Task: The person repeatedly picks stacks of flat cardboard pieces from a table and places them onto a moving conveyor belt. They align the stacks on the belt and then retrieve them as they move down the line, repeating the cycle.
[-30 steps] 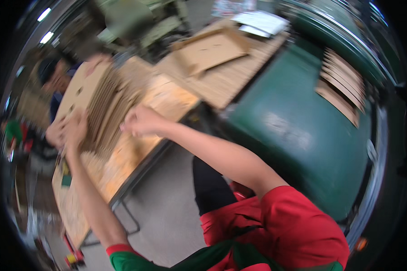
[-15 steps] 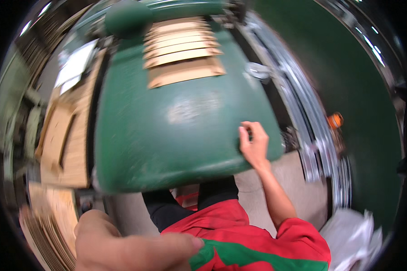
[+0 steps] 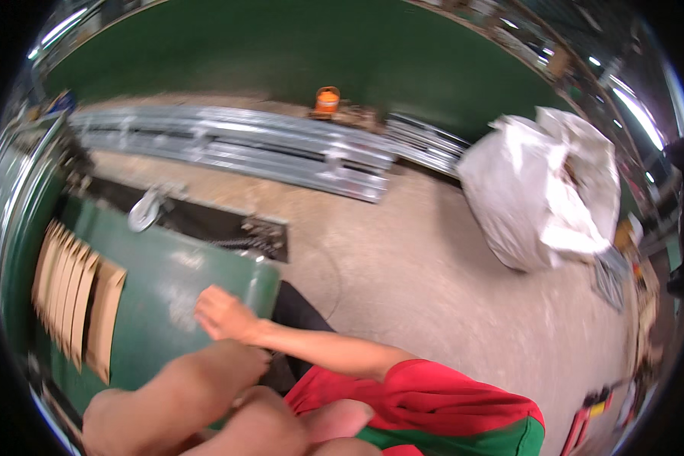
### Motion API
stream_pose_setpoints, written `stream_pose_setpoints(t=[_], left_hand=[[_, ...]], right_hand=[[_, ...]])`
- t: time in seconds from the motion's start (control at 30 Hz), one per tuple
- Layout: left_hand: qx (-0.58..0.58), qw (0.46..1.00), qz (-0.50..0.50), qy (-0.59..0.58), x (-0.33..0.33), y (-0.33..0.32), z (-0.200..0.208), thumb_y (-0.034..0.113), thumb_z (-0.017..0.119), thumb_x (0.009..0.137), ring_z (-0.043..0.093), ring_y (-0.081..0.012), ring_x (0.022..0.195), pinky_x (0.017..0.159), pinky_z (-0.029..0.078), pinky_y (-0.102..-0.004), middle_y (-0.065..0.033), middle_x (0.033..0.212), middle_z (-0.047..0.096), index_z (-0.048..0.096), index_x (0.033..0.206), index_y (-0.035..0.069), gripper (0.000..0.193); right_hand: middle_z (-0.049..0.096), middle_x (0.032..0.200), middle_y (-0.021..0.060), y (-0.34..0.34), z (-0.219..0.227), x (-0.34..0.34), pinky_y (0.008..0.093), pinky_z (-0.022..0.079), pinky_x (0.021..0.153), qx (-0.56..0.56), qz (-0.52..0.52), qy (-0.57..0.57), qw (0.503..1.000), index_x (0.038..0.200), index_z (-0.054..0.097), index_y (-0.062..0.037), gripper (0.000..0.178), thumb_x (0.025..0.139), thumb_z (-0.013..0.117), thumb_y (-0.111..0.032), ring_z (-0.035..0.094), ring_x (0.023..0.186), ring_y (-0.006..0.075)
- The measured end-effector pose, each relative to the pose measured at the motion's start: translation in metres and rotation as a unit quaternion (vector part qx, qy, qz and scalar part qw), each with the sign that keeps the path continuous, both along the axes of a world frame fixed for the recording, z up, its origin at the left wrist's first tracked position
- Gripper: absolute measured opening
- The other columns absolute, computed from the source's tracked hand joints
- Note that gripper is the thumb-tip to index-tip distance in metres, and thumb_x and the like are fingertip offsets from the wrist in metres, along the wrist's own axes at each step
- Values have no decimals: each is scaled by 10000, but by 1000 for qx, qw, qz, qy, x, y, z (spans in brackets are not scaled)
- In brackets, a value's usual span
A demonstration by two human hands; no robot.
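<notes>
My right hand (image 3: 224, 314) is over the near end of a green belt-like surface (image 3: 156, 289), its fingers curled loosely together and nothing seen in them. Whether it touches the surface I cannot tell. Very large and blurred at the bottom is my left hand (image 3: 258, 422), close to the camera. Its bent fingers stand apart, with no object visible among them; part of the hand is cut off by the lower edge. Several folded brown cardboard pieces (image 3: 106, 319) lie overlapping in a row on the green surface, left of my right hand.
Long shiny metal rails (image 3: 266, 152) lie on the floor beyond the green surface. An orange container (image 3: 327, 100) stands behind them. A big white sack (image 3: 536, 190) is at the right. A clear roundish item (image 3: 146, 209) sits at the surface's far edge.
The view has swung to the right, bringing the rails and the sack toward the middle. My left hand has more fingers showing. The cardboard pieces now appear at the far left.
</notes>
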State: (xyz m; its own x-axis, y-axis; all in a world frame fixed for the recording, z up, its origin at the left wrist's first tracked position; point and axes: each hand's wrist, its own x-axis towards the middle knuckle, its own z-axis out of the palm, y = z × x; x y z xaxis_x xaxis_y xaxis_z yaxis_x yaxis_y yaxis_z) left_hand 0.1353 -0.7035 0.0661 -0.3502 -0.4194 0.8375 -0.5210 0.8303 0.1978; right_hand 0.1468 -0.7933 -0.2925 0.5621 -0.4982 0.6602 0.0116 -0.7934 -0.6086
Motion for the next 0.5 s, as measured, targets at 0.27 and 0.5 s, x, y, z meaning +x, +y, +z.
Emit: stream_pose_setpoints(t=[0.27, 0.5], left_hand=[[110, 983, -1, -148, -13, -11, 38, 290, 607, 747, 557, -317, 588, 553, 499, -417, -118, 638, 561, 670, 901, -34, 364], [38, 992, 56, -103, -22, -18, 24, 227, 610, 681, 530, -309, 533, 570, 509, -445, -111, 613, 529, 657, 844, -29, 306]], right_hand=[[533, 1061, 135, 5, 8, -7, 455, 492, 916, 74, 10, 28, 997, 1046, 591, -18, 342, 826, 738, -234, 544, 1068, 352], [591, 1045, 142, 11, -4, -27, 452, 471, 911, -19, -10, 23, 1000, 966, 627, -26, 124, 890, 687, -103, 567, 985, 339]])
